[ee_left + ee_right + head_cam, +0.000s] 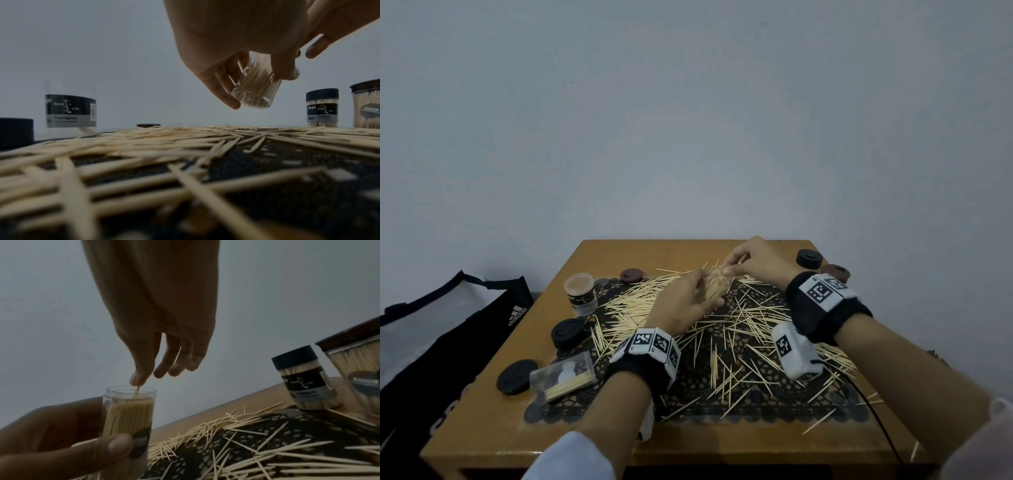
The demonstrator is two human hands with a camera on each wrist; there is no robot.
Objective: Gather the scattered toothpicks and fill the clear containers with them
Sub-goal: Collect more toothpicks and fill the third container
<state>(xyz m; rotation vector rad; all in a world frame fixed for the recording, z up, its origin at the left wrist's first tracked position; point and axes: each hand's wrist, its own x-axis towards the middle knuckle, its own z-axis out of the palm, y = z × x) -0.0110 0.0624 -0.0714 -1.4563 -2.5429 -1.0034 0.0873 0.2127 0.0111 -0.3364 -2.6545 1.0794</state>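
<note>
The person's left hand (681,305) is holding a small clear plastic cylindrical container (128,421), already packed nearly full with upright pale wooden toothpicks, above the middle of the black lace-patterned mat (756,387), its thumb and fingers curling round the container's wall. The right hand (750,263) is pinching a single toothpick (137,390) between thumb and forefinger and lowering it into the open mouth; its other fingers are hanging loosely. Progress appears partial: two capped, filled containers, a black-lidded jar (809,258) and a brown-lidded jar (835,271), are standing at the far right corner of the wooden counter (482,428), while an open clear labelled jar (582,293) at the far left is looking almost empty. A great many scattered toothpicks (739,329) are still lying criss-crossed over the mat, some spilling onto bare wood toward the right and near edges, so most gathering seems left to do. Loose round lids (567,333) and a flat clear packet of toothpicks (563,377) are crowding the left side. Open room is lying mainly along the near and far left of the counter; the stray picks beside the right edge are probably at risk of being swept off.
</note>
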